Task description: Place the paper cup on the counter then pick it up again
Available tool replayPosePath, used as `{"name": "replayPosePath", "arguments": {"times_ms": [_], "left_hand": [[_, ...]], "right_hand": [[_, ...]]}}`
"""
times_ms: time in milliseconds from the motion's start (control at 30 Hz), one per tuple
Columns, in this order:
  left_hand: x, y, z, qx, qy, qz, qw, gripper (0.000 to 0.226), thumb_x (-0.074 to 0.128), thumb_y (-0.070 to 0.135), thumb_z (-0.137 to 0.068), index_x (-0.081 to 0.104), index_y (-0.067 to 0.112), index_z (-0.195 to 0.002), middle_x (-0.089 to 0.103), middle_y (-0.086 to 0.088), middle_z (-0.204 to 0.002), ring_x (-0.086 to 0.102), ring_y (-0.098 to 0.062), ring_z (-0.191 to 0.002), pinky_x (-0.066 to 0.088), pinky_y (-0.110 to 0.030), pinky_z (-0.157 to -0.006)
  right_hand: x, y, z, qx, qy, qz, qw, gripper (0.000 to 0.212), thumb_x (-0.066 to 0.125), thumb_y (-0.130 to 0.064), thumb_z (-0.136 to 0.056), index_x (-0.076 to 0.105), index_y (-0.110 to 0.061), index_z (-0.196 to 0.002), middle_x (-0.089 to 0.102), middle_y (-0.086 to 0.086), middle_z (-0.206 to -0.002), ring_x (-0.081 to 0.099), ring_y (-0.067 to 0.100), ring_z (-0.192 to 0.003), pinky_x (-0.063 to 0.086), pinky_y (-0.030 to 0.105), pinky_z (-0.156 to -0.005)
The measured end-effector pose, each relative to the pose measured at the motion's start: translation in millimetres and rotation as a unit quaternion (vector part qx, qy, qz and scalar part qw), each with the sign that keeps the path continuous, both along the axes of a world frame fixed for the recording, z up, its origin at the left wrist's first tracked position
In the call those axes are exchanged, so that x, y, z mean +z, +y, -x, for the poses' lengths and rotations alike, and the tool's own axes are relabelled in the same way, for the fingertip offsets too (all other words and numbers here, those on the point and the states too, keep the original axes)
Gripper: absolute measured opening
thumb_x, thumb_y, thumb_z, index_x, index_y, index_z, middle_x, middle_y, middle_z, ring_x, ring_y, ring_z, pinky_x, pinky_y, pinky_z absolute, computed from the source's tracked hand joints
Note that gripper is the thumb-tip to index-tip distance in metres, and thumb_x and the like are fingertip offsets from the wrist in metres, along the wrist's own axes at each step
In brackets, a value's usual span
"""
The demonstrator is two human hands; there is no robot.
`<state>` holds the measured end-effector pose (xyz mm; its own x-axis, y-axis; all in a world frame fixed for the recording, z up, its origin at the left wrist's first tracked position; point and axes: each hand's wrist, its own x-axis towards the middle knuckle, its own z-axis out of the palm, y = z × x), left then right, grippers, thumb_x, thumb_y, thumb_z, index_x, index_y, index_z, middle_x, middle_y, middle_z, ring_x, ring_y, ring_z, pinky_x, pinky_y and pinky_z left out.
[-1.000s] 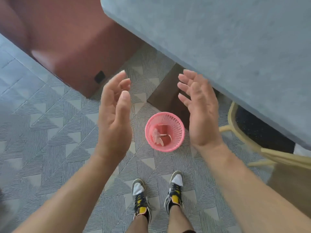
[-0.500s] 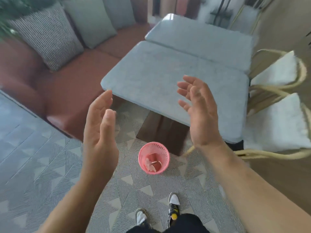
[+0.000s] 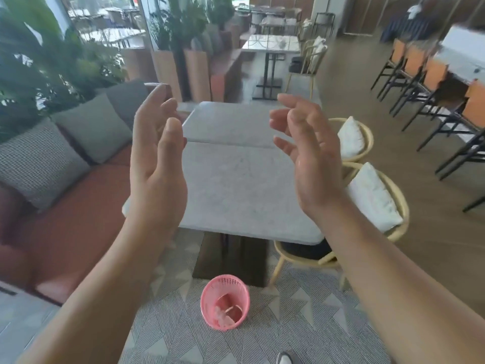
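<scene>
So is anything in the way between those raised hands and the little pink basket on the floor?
Nothing visible. The left hand and right hand are raised, empty, over the grey table; the pink basket stands on the floor before its base, open to reach.

A grey stone-look table [image 3: 236,185] stands on a dark pedestal base [image 3: 231,256], its top made of two slabs meeting at a seam. The floor beneath is a grey carpet with a triangle pattern [image 3: 288,324] — on it stands a pink mesh wastebasket [image 3: 225,300], just in front of the pedestal, with scraps of paper inside. Further right the carpet gives way to brown wood flooring [image 3: 433,245].
</scene>
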<state>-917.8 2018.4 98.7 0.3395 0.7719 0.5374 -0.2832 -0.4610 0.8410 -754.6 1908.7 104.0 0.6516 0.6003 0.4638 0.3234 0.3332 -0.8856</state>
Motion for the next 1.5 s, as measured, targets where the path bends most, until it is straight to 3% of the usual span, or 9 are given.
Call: {"name": "replayPosePath", "arguments": {"times_ms": [100, 300, 400, 567, 700, 833, 1100, 1267, 1500], "left_hand": [[12, -11, -27, -0.030, 0.002, -0.009, 1.000, 0.055, 0.044, 0.050, -0.098, 0.047, 0.031, -0.149, 0.057, 0.011, -0.144, 0.051, -0.006, -0.141, 0.045, -0.047, -0.118], [24, -46, -90, -0.104, 0.008, -0.021, 0.994, 0.040, 0.043, 0.045, -0.101, 0.049, 0.042, -0.140, 0.057, 0.009, -0.147, 0.052, -0.007, -0.141, 0.047, -0.041, -0.116], [26, -70, -130, -0.129, 0.014, -0.030, 0.991, 0.043, 0.041, 0.043, -0.101, 0.048, 0.036, -0.144, 0.057, 0.011, -0.145, 0.052, -0.005, -0.140, 0.049, -0.039, -0.114], [26, -138, -218, -0.192, 0.020, -0.029, 0.981, 0.042, 0.042, 0.050, -0.098, 0.050, 0.042, -0.138, 0.058, 0.012, -0.144, 0.053, -0.004, -0.138, 0.049, -0.038, -0.114], [19, -211, -299, -0.241, 0.031, -0.032, 0.970, 0.046, 0.040, 0.041, -0.107, 0.046, 0.029, -0.151, 0.055, 0.009, -0.151, 0.051, -0.002, -0.141, 0.047, -0.040, -0.118], [12, -287, -379, -0.309, 0.015, -0.020, 0.951, 0.057, 0.043, 0.052, -0.100, 0.046, 0.026, -0.150, 0.056, 0.006, -0.151, 0.051, -0.006, -0.143, 0.048, -0.038, -0.116], [1, -415, -508, -0.407, 0.026, -0.007, 0.913, 0.050, 0.040, 0.042, -0.106, 0.046, 0.023, -0.153, 0.056, 0.006, -0.150, 0.050, -0.007, -0.144, 0.046, -0.046, -0.118], [-3, -479, -575, -0.470, 0.031, -0.010, 0.882, 0.040, 0.037, 0.034, -0.108, 0.048, 0.031, -0.147, 0.057, 0.007, -0.148, 0.051, -0.004, -0.142, 0.048, -0.043, -0.117], [-15, -537, -692, -0.526, 0.022, -0.011, 0.850, 0.048, 0.039, 0.040, -0.107, 0.048, 0.023, -0.151, 0.059, 0.004, -0.146, 0.053, -0.007, -0.141, 0.049, -0.044, -0.115]], "right_hand": [[13, -17, -17, -0.025, 0.006, -0.006, 1.000, 0.031, 0.052, -0.042, -0.101, 0.065, -0.032, -0.127, 0.070, -0.003, -0.121, 0.067, 0.010, -0.118, 0.053, 0.049, -0.108], [16, -63, -66, -0.087, 0.020, -0.038, 0.995, 0.029, 0.057, -0.049, -0.096, 0.068, -0.039, -0.121, 0.071, -0.002, -0.114, 0.066, 0.023, -0.115, 0.051, 0.059, -0.105], [14, -97, -96, -0.116, 0.025, -0.042, 0.992, 0.029, 0.057, -0.047, -0.097, 0.068, -0.038, -0.122, 0.071, -0.004, -0.114, 0.067, 0.022, -0.115, 0.052, 0.060, -0.104], [13, -179, -162, -0.167, 0.032, -0.039, 0.985, 0.029, 0.055, -0.044, -0.100, 0.066, -0.035, -0.125, 0.070, -0.003, -0.118, 0.067, 0.020, -0.116, 0.053, 0.056, -0.106], [13, -259, -227, -0.206, 0.032, -0.033, 0.978, 0.024, 0.053, -0.038, -0.101, 0.066, -0.037, -0.121, 0.070, -0.008, -0.113, 0.067, 0.016, -0.110, 0.055, 0.053, -0.104], [15, -343, -292, -0.269, 0.027, -0.036, 0.962, 0.025, 0.054, -0.038, -0.101, 0.067, -0.035, -0.122, 0.073, -0.009, -0.109, 0.069, 0.014, -0.107, 0.058, 0.051, -0.100], [9, -490, -380, -0.375, 0.039, -0.030, 0.926, 0.029, 0.054, -0.037, -0.101, 0.066, -0.030, -0.126, 0.073, -0.003, -0.114, 0.070, 0.016, -0.110, 0.058, 0.043, -0.098], [0, -552, -426, -0.436, 0.042, -0.041, 0.898, 0.029, 0.053, -0.036, -0.100, 0.066, -0.028, -0.125, 0.073, -0.003, -0.111, 0.069, 0.014, -0.106, 0.058, 0.041, -0.095], [-7, -611, -514, -0.492, 0.033, -0.039, 0.869, 0.034, 0.053, -0.036, -0.100, 0.065, -0.023, -0.129, 0.073, -0.006, -0.108, 0.069, 0.012, -0.105, 0.058, 0.036, -0.093]]}}
